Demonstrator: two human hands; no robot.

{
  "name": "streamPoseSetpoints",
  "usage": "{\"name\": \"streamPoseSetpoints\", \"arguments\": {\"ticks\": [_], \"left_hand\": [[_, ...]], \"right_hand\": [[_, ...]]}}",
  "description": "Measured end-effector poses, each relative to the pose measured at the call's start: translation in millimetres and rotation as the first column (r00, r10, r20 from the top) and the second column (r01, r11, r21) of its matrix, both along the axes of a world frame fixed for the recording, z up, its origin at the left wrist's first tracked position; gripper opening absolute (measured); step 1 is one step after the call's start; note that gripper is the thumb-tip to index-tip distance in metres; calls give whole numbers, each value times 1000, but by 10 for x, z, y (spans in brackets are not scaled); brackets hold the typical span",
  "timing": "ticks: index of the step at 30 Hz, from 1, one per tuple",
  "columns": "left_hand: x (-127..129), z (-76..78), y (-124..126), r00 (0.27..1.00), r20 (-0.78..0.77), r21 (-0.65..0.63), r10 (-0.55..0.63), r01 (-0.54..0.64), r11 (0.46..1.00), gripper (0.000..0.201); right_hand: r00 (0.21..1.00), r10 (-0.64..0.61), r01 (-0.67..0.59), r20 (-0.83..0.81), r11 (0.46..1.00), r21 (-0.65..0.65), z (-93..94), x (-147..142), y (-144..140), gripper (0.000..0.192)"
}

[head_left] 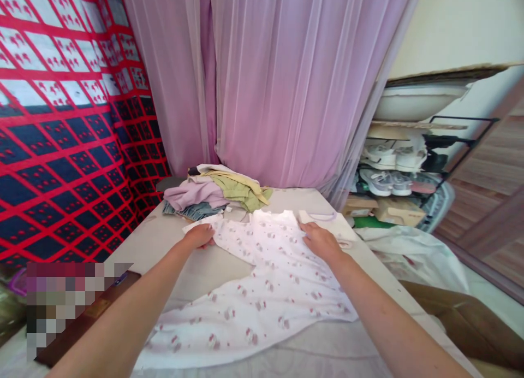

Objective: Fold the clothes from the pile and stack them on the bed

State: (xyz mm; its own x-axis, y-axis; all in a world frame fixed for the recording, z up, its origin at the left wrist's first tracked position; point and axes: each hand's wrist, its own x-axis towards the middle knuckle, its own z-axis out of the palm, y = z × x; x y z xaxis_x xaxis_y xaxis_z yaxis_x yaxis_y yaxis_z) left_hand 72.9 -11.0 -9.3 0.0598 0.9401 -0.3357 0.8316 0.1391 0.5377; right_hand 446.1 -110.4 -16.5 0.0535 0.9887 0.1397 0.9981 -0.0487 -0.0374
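Note:
A white garment [266, 274] with a small red and grey print lies spread across the flat surface, its neckline at the far end and its wide lower part running towards the near left. My left hand [199, 236] is closed on the end of its left sleeve, thumb on top. On the opposite side, my right hand [320, 239] pinches the garment's upper right edge, near the shoulder. The fingertips of both hands are partly hidden. Just beyond my right hand lies a folded white cloth item [338, 225] with a lavender edge.
A heap of clothes [196, 194], lilac, green, yellow and denim, lies at the far left of the pale covered surface [221, 271]. Purple curtains [278, 94] hang behind. At right stand a shoe rack [460, 140] with shoes and a brown padded seat [470, 323].

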Motion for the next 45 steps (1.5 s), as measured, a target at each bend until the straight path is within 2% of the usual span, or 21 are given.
{"name": "streamPoseSetpoints", "arguments": {"ticks": [2,6,8,9,11,13,16,18,20,23,25,27,29,32,36,38,40,43,45], "left_hand": [[13,-48,-4,995,87,2,47,-48,999,27],[-12,-51,-103,960,255,64,116,-136,989,31],[-46,-10,-155,909,400,129,117,-182,975,35],[-61,23,-168,861,498,160,108,-213,964,37],[-74,122,-149,726,683,202,74,-285,937,39],[-48,265,-59,626,779,230,37,-339,912,38],[69,509,169,564,826,300,-10,-424,854,29],[166,625,309,551,834,325,-38,-433,841,30],[232,654,373,598,800,322,-41,-372,871,44],[196,508,268,798,601,267,36,-243,933,70],[61,330,72,938,345,242,27,-117,963,67],[-142,157,-192,994,79,215,-80,61,975,45],[-373,43,-483,978,-118,164,-174,192,968,36],[-665,12,-884,922,-270,13,-277,291,957,34],[-808,93,-1224,869,-312,-152,-385,354,923,36],[-793,119,-1304,854,-302,-182,-423,384,905,34],[-766,136,-1329,844,-319,-156,-431,402,902,30],[-769,179,-1259,851,-333,-105,-406,394,913,30],[-801,232,-1152,860,-305,-129,-409,388,913,33]], "right_hand": [[998,37,-35,46,999,-34,34,-35,10,39],[997,11,-5,79,997,-78,108,-127,-13,24],[999,-30,32,46,998,-47,171,-144,-62,23],[998,-61,62,17,998,-29,215,-138,-90,23],[989,-143,143,-31,990,1,322,-94,-126,24],[974,-222,224,-36,973,52,435,-24,-104,27],[958,-287,287,-24,942,172,546,78,50,31],[956,-289,292,-47,930,222,556,108,179,35],[961,-263,275,-82,927,256,521,100,253,42],[967,-215,247,-134,920,306,401,54,146,51],[960,-220,264,-171,917,301,268,45,-81,45],[932,-299,344,-206,909,236,88,73,-383,39],[878,-411,455,-244,876,159,-113,133,-681,38],[817,-505,533,-277,845,32,-346,216,-964,48],[806,-537,524,-250,843,-120,-387,192,-952,54],[819,-526,496,-227,850,-180,-334,149,-875,46],[830,-519,487,-205,853,-186,-281,132,-826,37],[835,-514,493,-197,857,-151,-236,183,-841,32],[823,-526,510,-216,851,-128,-227,245,-885,32]]}}
